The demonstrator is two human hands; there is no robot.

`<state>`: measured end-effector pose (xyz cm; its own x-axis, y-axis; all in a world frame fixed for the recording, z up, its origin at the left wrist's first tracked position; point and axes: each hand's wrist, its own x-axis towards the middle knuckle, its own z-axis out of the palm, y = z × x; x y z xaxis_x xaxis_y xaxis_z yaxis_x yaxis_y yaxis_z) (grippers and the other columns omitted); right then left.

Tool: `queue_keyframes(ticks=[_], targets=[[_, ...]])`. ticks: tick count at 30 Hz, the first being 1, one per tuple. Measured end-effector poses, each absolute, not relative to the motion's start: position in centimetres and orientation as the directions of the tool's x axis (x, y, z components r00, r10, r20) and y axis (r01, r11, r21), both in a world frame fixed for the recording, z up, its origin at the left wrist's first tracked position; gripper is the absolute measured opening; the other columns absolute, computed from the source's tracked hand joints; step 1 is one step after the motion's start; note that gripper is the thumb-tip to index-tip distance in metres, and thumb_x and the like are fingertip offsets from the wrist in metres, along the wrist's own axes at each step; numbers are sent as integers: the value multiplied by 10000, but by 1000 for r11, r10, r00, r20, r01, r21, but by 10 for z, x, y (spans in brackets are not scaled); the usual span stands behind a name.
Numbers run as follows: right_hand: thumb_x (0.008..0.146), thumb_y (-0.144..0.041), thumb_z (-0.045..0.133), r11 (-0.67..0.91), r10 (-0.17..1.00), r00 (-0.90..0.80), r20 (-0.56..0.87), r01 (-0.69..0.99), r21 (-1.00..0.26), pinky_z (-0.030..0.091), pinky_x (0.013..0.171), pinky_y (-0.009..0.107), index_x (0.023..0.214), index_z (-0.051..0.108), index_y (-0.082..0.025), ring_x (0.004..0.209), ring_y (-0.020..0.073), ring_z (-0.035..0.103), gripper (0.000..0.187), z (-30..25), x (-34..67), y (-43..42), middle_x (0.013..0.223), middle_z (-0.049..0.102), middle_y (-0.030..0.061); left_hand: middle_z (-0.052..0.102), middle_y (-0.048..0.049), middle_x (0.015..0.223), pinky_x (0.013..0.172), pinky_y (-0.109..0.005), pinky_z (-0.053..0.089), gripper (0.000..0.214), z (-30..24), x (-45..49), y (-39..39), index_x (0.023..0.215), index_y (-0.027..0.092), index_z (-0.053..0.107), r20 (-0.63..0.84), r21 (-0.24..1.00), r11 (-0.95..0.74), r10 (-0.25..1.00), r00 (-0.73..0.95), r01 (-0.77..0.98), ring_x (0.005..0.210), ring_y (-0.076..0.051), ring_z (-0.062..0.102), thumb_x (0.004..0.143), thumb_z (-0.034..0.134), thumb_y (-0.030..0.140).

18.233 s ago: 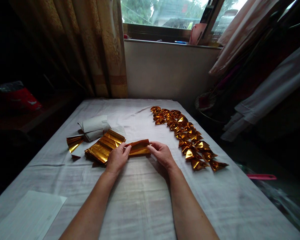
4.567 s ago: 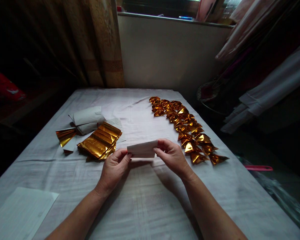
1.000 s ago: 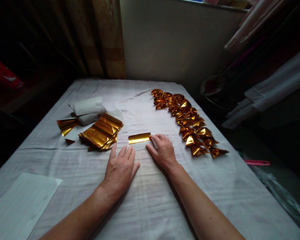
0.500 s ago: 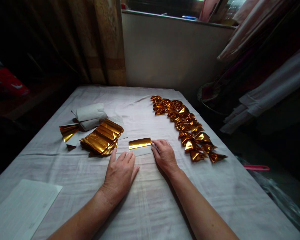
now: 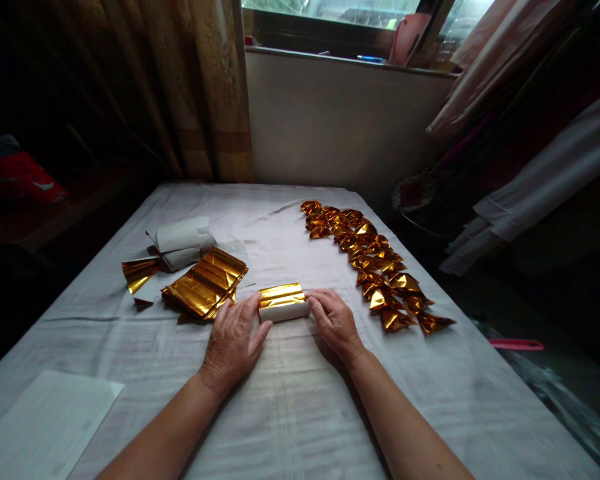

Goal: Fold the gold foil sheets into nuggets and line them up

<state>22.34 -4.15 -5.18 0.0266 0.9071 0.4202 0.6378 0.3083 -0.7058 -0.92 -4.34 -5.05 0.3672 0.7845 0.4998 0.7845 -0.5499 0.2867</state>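
A gold foil paper sheet (image 5: 283,293) lies creased lengthwise in front of me, its near edge turned up so that a white underside shows. My left hand (image 5: 235,333) has the sheet's left end between thumb and fingers. At the opposite end, my right hand (image 5: 333,320) pinches the right edge, fingertips partly hidden. Close beyond my left hand is a stack of gold foil sheets (image 5: 205,281). To the right of my right hand, several folded gold foil pieces (image 5: 380,260) sit in rows running toward the table's far side.
A white cloth covers the table (image 5: 290,413). White wrapping paper (image 5: 185,241) and a curled gold foil piece (image 5: 140,272) lie behind the stack. A pale paper sheet (image 5: 55,423) rests at the front left. A curtain (image 5: 220,93) hangs at the back; clothes (image 5: 540,180) hang on the right.
My left hand has moved forward and right onto the sheet's left end. The sheet's near white flap is now raised, and more creased gold shows. The view has tilted up slightly.
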Motion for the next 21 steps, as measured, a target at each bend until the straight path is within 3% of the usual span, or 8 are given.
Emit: queue_keyframes(ticks=[3,6,9,12,17,21], targets=[[973,-408,444,303,912,73,404,545,-782,540,855,347,870,752,-226,942,203,667,371,-52,225,-42,957,719,75,695,-118,1212,1085,-502,369,464,-48,-10,-43,1388,186,437,473,353,-538,809,350,766,1128,-261,637,983,441,414],[970,-434,446,297,919,88,385,487,-822,544,828,339,743,741,-227,912,200,676,426,-51,227,-42,914,723,73,727,-78,1154,1094,-526,349,362,-42,-11,-43,1158,224,645,404,381,-536,830,385,754,1144,-260,629,1000,388,426],[959,-414,467,285,931,60,360,497,-820,542,802,339,604,692,-230,869,197,686,459,-49,229,-42,854,731,63,739,-41,1140,1098,-554,334,440,-38,-13,-42,953,262,735,341,404,-529,844,414,746,1185,-258,607,1015,328,415],[917,-367,542,291,941,-9,339,538,-791,536,798,341,538,653,-231,853,194,688,418,-48,232,-43,853,740,54,743,-40,1138,1095,-562,339,479,-38,-15,-41,944,266,756,314,439,-507,860,402,741,1174,-250,613,1020,304,404],[807,-277,682,300,944,-68,324,587,-752,517,858,371,596,645,-224,909,207,678,220,-45,234,-45,947,741,57,747,-50,1121,1091,-559,344,350,-40,-13,-39,926,247,744,325,442,-483,872,367,756,1137,-248,630,984,412,345],[766,-221,689,309,944,-97,315,593,-744,508,888,386,808,670,-229,968,212,654,46,-41,236,-47,1005,727,45,733,-44,1141,1092,-532,339,182,-39,-11,-41,960,252,705,341,428,-493,864,370,758,1137,-247,622,928,535,310]])
